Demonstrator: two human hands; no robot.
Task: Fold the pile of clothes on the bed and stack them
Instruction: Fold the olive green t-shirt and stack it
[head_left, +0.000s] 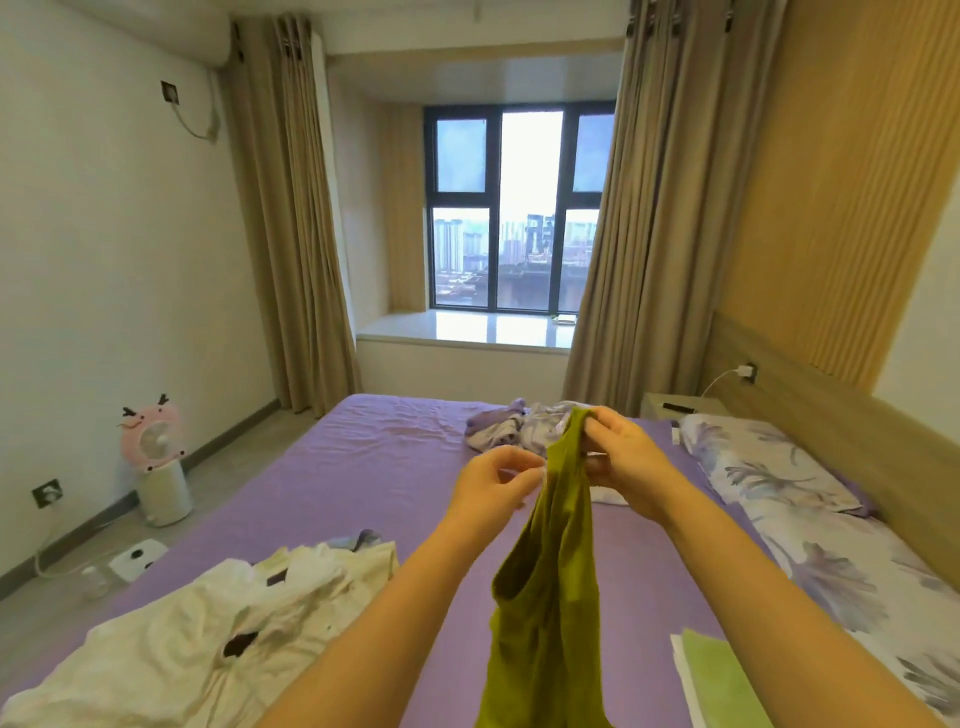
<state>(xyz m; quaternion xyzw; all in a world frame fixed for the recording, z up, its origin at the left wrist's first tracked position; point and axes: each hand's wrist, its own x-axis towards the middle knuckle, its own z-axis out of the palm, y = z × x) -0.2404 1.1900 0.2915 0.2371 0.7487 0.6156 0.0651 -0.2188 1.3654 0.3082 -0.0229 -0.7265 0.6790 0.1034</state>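
Holding the olive-green top (558, 545) up by its straps, the person lets the rest of it hang down toward the purple bed (374, 467), so that its own weight pulls the cloth straight before any fold is made. The right hand (626, 457) pinches the upper end of one strap between thumb and fingertips, at the highest point of the garment. The left hand (496, 486) is a little lower and just beside the cloth, with its fingers curled together near the edge; it seems to pinch a second strap or a seam there, but the contact is small and I cannot tell it surely. I judge that the hands are finding the two shoulders, because with both shoulders held apart the top can be laid flat. The unfolded white clothes (208, 639) lie crumpled at the near left of the bed, waiting for their turn. A folded light-green piece (719, 680) lies at the near right, probably the start of the stack. Farther away, a lilac bundle (511, 428) rests near the flowered pillow (769, 467), well apart from the work.
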